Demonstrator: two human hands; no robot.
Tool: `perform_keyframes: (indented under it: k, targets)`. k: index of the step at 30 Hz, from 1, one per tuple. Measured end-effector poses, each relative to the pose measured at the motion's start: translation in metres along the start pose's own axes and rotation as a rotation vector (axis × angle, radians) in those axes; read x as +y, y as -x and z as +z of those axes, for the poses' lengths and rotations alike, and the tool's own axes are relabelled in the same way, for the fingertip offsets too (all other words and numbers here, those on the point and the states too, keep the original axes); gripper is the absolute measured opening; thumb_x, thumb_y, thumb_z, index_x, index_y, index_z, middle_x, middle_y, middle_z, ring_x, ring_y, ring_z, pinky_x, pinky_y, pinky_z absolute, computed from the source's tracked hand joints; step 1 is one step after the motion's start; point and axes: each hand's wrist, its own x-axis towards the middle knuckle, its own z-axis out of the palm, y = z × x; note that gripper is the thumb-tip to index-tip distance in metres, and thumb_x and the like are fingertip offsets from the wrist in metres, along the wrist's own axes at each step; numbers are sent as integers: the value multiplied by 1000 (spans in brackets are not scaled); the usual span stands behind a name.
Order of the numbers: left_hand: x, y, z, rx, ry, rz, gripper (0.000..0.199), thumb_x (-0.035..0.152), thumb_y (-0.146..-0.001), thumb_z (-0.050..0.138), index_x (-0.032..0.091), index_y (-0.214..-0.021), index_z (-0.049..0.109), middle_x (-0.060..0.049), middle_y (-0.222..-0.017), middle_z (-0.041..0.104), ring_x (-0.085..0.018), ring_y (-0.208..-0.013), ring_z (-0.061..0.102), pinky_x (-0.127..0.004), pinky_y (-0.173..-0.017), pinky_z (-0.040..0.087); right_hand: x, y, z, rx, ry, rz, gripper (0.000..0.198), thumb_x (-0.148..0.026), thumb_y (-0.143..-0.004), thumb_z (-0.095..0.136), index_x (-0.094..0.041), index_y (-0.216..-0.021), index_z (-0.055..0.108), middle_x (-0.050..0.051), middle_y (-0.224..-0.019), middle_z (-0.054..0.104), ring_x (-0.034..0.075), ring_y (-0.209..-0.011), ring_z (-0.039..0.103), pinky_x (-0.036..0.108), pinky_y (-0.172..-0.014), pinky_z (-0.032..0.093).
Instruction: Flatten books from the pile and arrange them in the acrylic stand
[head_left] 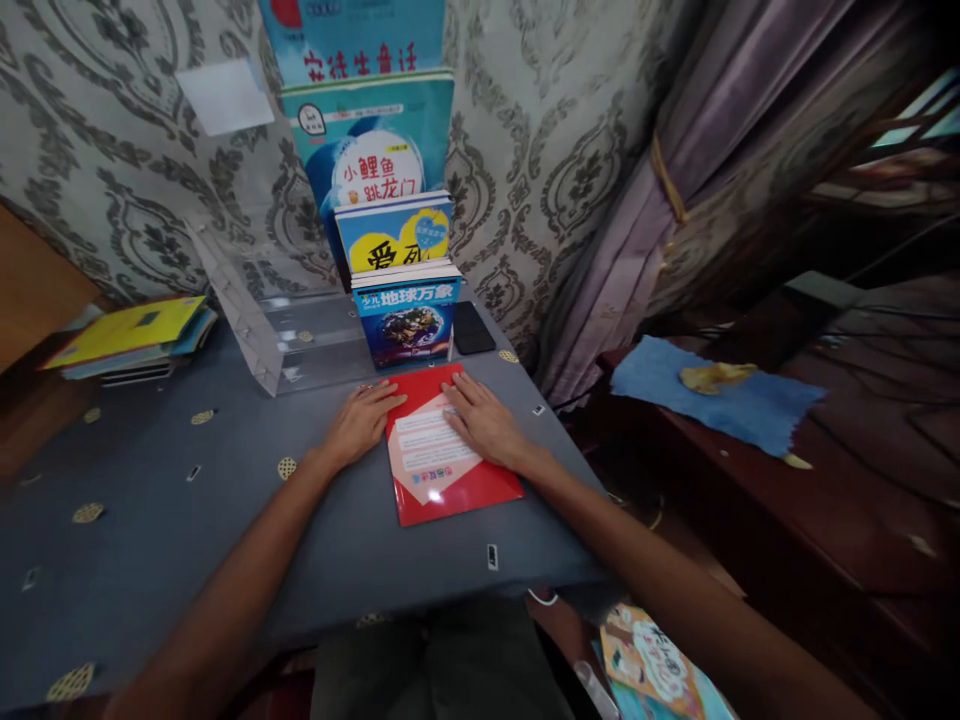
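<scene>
A red book [457, 497] with a pale printed panel lies flat on the table in front of me. My left hand [365, 420] rests at its upper left edge, fingers stretched out and touching the cover. On the book's right side my right hand [484, 417] lies flat with fingers apart. Just behind stands a blue book with a globe on its cover [409, 325], at the front of a stepped row. Further back in that row are a yellow and blue book [397, 240] and a teal book [375, 130].
A clear plastic rack [240, 310] stands left of the row, and a stack of books with a yellow top [131, 330] lies at far left. A black phone [472, 328] sits right of the row. Blue cloth [652, 375] lies on the dark red surface at right; more books [652, 660] are below.
</scene>
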Motion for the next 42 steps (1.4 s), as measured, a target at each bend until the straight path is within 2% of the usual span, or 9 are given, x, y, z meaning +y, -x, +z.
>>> perform_keyframes:
  k: [8, 13, 17, 22, 24, 26, 29, 34, 42]
  targets:
    - [11, 28, -3, -12, -2, -25, 43, 13, -96, 42, 24, -133, 63, -10, -146, 57, -22, -137, 52, -51, -112, 42, -7, 16, 3, -5, 12, -69, 55, -39, -104, 31, -13, -151, 42, 16, -160, 38, 27, -151, 29, 49, -122, 29]
    - [26, 50, -7, -30, -13, -40, 43, 16, -98, 40, 23, -136, 60, -10, -149, 54, -23, -141, 48, -52, -114, 39, -21, 34, -3, -27, 19, -52, 55, -38, -104, 32, -11, -150, 43, 18, -160, 36, 28, -151, 28, 51, -121, 28]
    - [43, 65, -12, -44, -5, -60, 43, 19, -100, 38, 22, -138, 57, -11, -151, 52, -23, -143, 45, -52, -116, 37, -27, 44, -3, -10, 14, -66, 54, -38, -104, 32, -16, -151, 42, 15, -160, 38, 26, -151, 29, 53, -120, 28]
    - [63, 96, -26, -156, 23, 6, 44, 38, -105, 38, 25, -145, 50, -11, -156, 45, -24, -146, 40, -55, -119, 31, -30, 54, -1, 2, 4, -70, 54, -38, -103, 32, -16, -152, 41, 15, -161, 36, 26, -152, 28, 52, -121, 28]
    - [70, 110, -33, -242, 39, 83, 60, 55, -100, 44, 27, -152, 39, -13, -160, 37, -27, -149, 35, -58, -121, 25, -31, 56, -1, 12, 3, -68, 54, -38, -103, 33, -17, -152, 42, 14, -161, 37, 26, -152, 27, 51, -121, 28]
    - [76, 122, -38, -311, 49, 166, 89, 71, -87, 53, 26, -158, 24, -16, -164, 27, -31, -151, 28, -61, -122, 19, -33, 58, -2, 18, -1, -65, 53, -38, -103, 33, -17, -151, 42, 14, -161, 37, 26, -152, 28, 51, -121, 29]
    - [87, 136, -40, -352, 21, 197, 113, 77, -77, 60, 25, -161, 7, -19, -165, 18, -35, -153, 20, -63, -122, 14, -34, 59, -3, 23, 0, -68, 54, -36, -103, 33, -13, -150, 44, 17, -160, 37, 28, -151, 29, 52, -120, 29]
    - [105, 144, -31, -317, -77, 122, 100, 64, -87, 60, 25, -161, 7, -17, -165, 19, -35, -154, 19, -61, -122, 18, -33, 59, -1, 39, -9, -86, 54, -37, -103, 31, -13, -150, 45, 18, -159, 39, 29, -150, 31, 55, -119, 31]
    - [115, 152, -18, -177, -249, 209, 82, 57, -92, 58, 18, -157, 26, -19, -159, 37, -33, -149, 32, -55, -120, 30, -27, 73, -3, 82, -117, -121, 49, -38, -101, 41, -20, -146, 52, 15, -154, 47, 28, -146, 39, 55, -118, 34]
